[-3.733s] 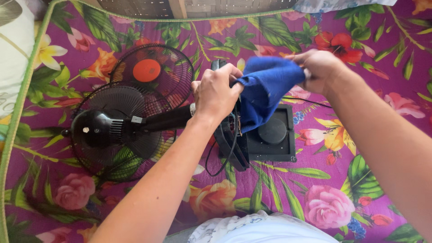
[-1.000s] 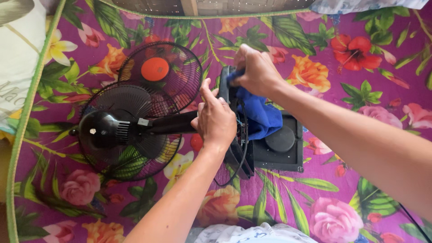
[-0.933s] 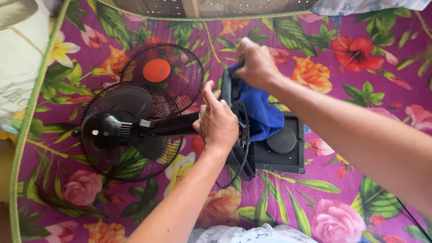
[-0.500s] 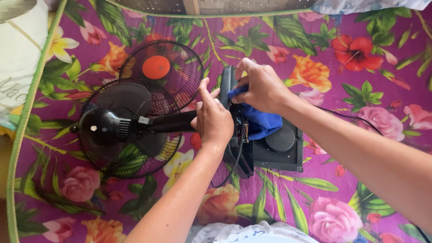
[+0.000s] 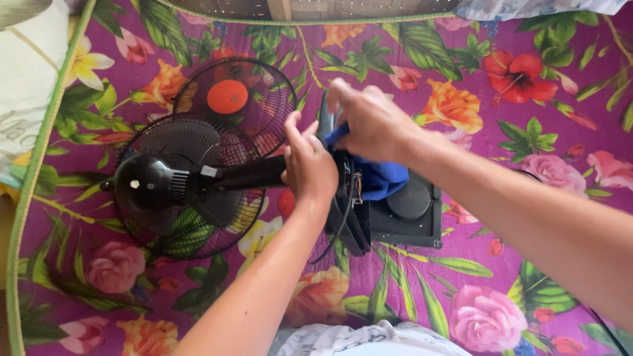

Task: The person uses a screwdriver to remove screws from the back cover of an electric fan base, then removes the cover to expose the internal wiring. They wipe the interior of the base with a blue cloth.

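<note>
Purple floral bedding [image 5: 501, 53] with green leaves and pink, red and orange blooms covers the whole surface, and on it lies a black pedestal fan [image 5: 191, 184] on its side, a loose grille with an orange hub [image 5: 227, 97] beside it. Left hand [image 5: 310, 166] curls around the fan's stem next to the upturned square base [image 5: 395, 217]. Right hand [image 5: 372, 122] pinches a blue cloth [image 5: 382, 178] against the base's upper edge.

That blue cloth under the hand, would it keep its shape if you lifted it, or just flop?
The blue cloth would probably flop: it lies bunched and folded over the fan base. It is likely light, since the right hand pinches it with the fingers alone. Being soft fabric, it should not roll or break.
</note>
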